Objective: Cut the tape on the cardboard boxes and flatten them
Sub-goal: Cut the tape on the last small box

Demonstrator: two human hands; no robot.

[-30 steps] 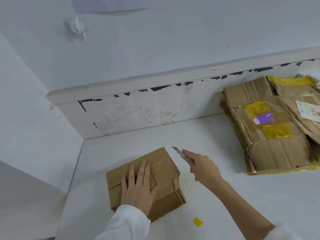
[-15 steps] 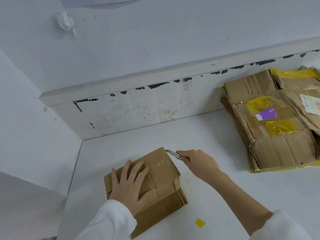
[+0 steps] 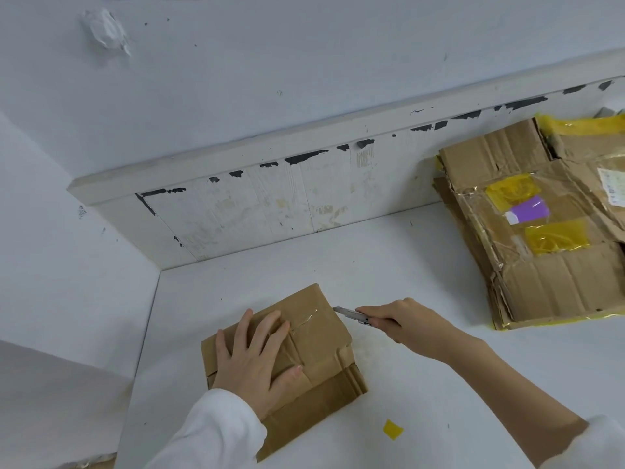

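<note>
A small brown cardboard box [image 3: 321,336] sealed with clear tape lies on the white table [image 3: 422,384], near its left side. My left hand [image 3: 257,360] presses flat on the box top with fingers spread. My right hand [image 3: 409,323] grips a utility knife [image 3: 351,314]. The blade tip touches the box's right upper edge, by the clear tape.
A stack of flattened cardboard [image 3: 548,231] with yellow tape and a purple label lies at the back right. A small yellow tape scrap [image 3: 392,429] sits on the table in front of the box. A white backboard [image 3: 270,198] and walls close off the back and left.
The knife has come down and left from the air until its blade meets the box's right edge. My left hand shifted slightly left on the box top.
</note>
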